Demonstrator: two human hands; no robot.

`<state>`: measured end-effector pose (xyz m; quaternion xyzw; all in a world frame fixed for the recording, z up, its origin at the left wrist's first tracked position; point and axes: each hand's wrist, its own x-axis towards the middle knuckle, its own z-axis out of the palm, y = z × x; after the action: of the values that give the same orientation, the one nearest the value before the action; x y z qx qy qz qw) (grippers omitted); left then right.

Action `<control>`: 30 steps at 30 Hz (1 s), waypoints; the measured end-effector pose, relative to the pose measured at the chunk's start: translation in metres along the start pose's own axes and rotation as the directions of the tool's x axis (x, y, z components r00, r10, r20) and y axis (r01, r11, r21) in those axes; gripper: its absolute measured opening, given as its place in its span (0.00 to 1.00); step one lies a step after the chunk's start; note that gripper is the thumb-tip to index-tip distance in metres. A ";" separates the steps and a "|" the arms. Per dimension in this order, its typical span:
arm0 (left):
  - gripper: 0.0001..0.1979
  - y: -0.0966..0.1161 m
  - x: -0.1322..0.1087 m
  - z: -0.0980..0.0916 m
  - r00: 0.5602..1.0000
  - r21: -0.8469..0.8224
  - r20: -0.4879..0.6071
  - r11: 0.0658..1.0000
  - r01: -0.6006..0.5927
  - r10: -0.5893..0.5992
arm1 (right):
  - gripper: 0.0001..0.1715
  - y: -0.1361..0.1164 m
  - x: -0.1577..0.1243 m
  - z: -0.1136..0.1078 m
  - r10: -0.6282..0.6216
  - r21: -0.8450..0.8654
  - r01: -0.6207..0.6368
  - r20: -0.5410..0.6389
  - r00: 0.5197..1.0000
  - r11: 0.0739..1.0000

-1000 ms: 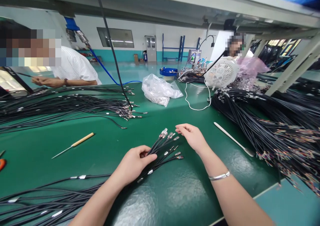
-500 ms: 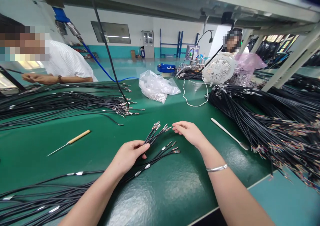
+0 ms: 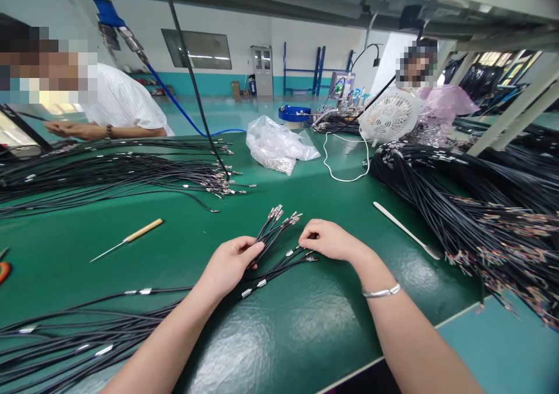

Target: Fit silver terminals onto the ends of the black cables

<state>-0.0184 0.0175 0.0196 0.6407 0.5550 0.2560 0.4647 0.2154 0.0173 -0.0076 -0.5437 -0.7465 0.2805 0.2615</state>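
A bunch of black cables (image 3: 267,235) with metal terminals at their tips is gripped in my left hand (image 3: 233,261), thumb on top. The tips point up and to the right. My right hand (image 3: 329,240) has its fingers pinched at the end of one of the loose black cables (image 3: 279,270) lying just below the bunch. That cable's tip is mostly hidden by the fingers. White label sleeves (image 3: 262,283) sit around several of these cables, which run back to the lower left under my left forearm.
A wooden-handled awl (image 3: 144,231), an orange handle (image 3: 4,270) and a white stick-like tool (image 3: 406,230) lie on the green table (image 3: 332,336). Beyond are cable bundles (image 3: 174,173), a plastic bag (image 3: 279,146), a fan (image 3: 390,117) and a hanging cord (image 3: 192,74). Two people work opposite.
My right hand has moved down from beside the held bunch's tips to a loose cable's end, and its fingers have closed there. My left hand keeps the bunch. The view has shifted slightly.
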 end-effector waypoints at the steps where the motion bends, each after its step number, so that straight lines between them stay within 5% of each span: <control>1: 0.16 -0.001 0.000 0.000 1.000 0.011 -0.010 1.000 -0.011 0.012 | 0.07 -0.001 0.000 0.000 0.028 0.054 -0.029 0.006 1.000 0.998; 6: 0.15 -0.015 0.006 0.004 0.987 0.105 -0.080 0.985 -0.134 0.143 | 0.10 -0.006 -0.001 -0.004 0.110 0.407 -0.103 0.005 0.994 0.908; 10: 0.15 -0.026 0.010 0.008 0.949 0.308 -0.106 0.918 -0.251 0.296 | 0.12 -0.010 -0.002 -0.007 0.094 0.516 -0.078 -0.007 0.996 0.853; 14: 0.13 -0.018 0.000 0.010 0.857 0.503 -0.131 0.778 -0.375 0.498 | 0.10 -0.012 -0.002 -0.008 0.087 0.491 -0.069 -0.013 0.996 0.868; 19: 0.11 0.011 -0.021 0.020 0.715 0.547 -0.106 0.641 -0.539 0.691 | 0.10 -0.016 -0.003 -0.009 0.077 0.482 -0.054 -0.029 0.997 0.875; 21: 0.10 0.019 -0.021 0.029 0.736 0.512 -0.062 0.654 -0.557 0.674 | 0.10 -0.018 -0.004 -0.009 0.066 0.482 -0.040 -0.036 0.997 0.875; 24: 0.11 0.021 -0.012 0.042 0.826 0.424 -0.046 0.760 -0.493 0.561 | 0.09 -0.019 -0.005 -0.009 0.052 0.480 -0.020 -0.054 0.997 0.877; 30: 0.07 0.024 0.003 0.053 0.980 0.040 -0.099 0.985 -0.170 0.173 | 0.08 -0.020 -0.006 -0.013 0.014 0.395 -0.002 -0.029 0.999 0.919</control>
<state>0.0383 0.0052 0.0168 0.6795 0.5248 0.3185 0.4019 0.2125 0.0083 0.0153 -0.4871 -0.6683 0.4178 0.3761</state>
